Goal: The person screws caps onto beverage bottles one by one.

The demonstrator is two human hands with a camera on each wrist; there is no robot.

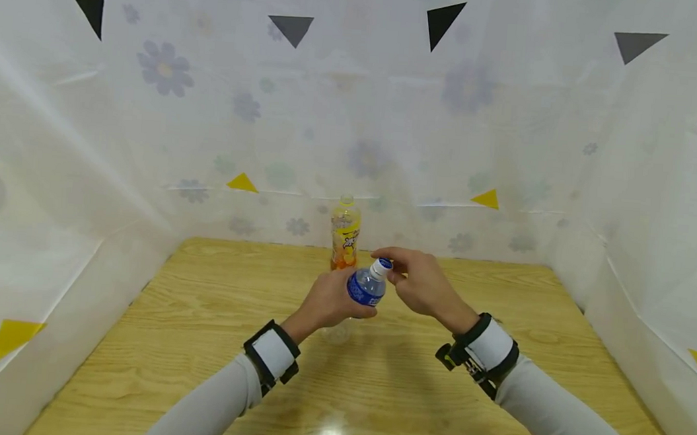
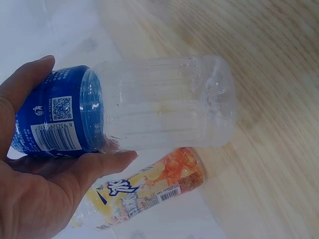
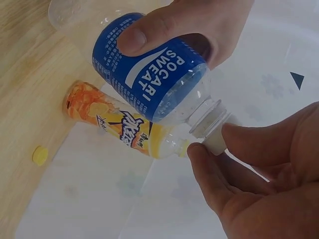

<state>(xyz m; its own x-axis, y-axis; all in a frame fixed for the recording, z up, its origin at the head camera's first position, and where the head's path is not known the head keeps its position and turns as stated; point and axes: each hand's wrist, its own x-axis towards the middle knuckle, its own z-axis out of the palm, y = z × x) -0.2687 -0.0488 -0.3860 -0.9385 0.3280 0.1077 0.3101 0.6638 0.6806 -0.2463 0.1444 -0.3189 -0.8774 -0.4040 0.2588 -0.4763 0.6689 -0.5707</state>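
Note:
My left hand (image 1: 333, 301) grips a clear plastic Pocari Sweat bottle (image 3: 149, 69) round its blue label. The bottle leans to the right, its clear lower part (image 2: 159, 102) sticking out below the hand over the table, with droplets on the wall. At its mouth sits a white cap (image 1: 381, 268) with a blue top. Thumb and finger of my right hand (image 1: 419, 283) pinch this cap, as the right wrist view shows. Just behind the left hand stands a second bottle (image 1: 345, 234) with a yellow and orange label, its neck bare and its base hidden in the head view.
A yellow bottle cap (image 3: 40, 155) lies on the wooden table (image 1: 206, 342) near the second bottle. White sheeting (image 1: 356, 110) with flower prints and taped triangles encloses the table at the back and both sides. Each wrist wears a strapped camera band (image 1: 272, 354).

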